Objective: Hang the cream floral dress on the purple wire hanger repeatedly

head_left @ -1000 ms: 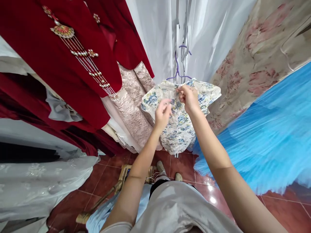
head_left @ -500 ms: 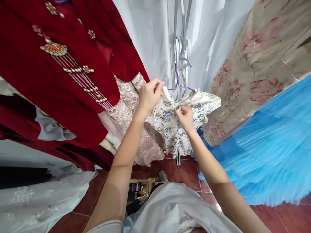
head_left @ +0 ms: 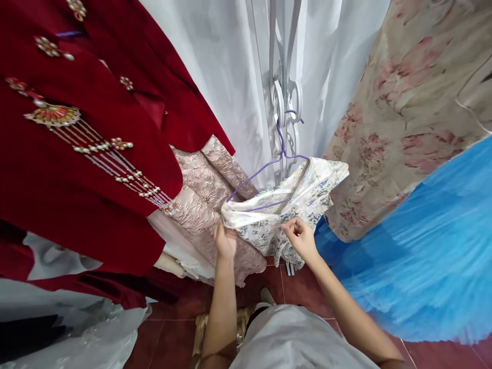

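A white blouse [head_left: 261,236] with a blue floral print hangs from a purple wire hanger [head_left: 283,149]. Its right shoulder lies over the hanger arm, while its left shoulder sits below the bare left arm of the hanger. My left hand [head_left: 226,240] is closed around the cloth at the left shoulder edge, with its fingers partly hidden behind the fabric. At the front of the neckline, my right hand [head_left: 300,237] pinches a bit of the cloth between thumb and fingers.
Red garments with a beaded tassel [head_left: 61,114] and a pink brocade garment [head_left: 200,177] hang on the left. White hooks [head_left: 279,102] carry the hanger. A beige floral cloth [head_left: 369,148] and blue tulle [head_left: 415,246] fill the right. Below is a red tiled floor [head_left: 172,338].
My left hand has moved down and left with the blouse's left shoulder, baring the hanger's left arm. The neckline now opens wider; my right hand stays at the front, lower in view.
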Motion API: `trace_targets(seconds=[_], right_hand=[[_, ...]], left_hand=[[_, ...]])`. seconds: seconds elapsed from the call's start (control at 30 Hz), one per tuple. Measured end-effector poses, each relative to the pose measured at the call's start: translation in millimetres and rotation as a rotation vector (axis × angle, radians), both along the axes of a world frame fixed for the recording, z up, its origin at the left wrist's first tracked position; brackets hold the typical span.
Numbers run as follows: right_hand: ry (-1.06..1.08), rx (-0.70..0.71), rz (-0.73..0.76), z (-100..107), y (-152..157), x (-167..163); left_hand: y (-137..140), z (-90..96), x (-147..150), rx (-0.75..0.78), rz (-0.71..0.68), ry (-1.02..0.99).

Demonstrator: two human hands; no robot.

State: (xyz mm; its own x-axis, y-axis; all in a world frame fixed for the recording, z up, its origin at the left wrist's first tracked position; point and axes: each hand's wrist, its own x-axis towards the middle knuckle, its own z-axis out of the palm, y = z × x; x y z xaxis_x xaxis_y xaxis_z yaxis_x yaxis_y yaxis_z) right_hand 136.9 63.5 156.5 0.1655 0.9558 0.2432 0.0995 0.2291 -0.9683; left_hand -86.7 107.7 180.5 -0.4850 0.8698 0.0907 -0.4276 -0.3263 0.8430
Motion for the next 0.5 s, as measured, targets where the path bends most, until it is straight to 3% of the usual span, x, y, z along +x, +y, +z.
trace_targets(seconds=[0.1, 0.2, 0.27, 0.4, 0.5], right_hand=[[-0.192, 0.164, -0.061, 11.1, -4.0, 12.0], [-0.378, 0.365, 0.014, 27.8, -5.4, 17.3], [-0.441, 0.427, 0.092, 34.0, -4.9, 17.0], [-0.481, 0.337, 0.238, 29.7, -8.9, 15.0], [-0.507, 0.199, 0.332, 19.6, -20.0, 17.7]], left_hand=[[-19.3, -23.9, 38.5, -0.033, -0.126, -0.052], [-35.2, -39.7, 68.8, -0.096, -0.204, -0.047], [-44.9, -47.9, 81.6, -0.159, -0.267, -0.004], [-61.6, -55.7, 90.9, -0.191, -0.284, 0.131], [-75.5, -55.4, 92.9, -0.148, -0.292, 0.371]])
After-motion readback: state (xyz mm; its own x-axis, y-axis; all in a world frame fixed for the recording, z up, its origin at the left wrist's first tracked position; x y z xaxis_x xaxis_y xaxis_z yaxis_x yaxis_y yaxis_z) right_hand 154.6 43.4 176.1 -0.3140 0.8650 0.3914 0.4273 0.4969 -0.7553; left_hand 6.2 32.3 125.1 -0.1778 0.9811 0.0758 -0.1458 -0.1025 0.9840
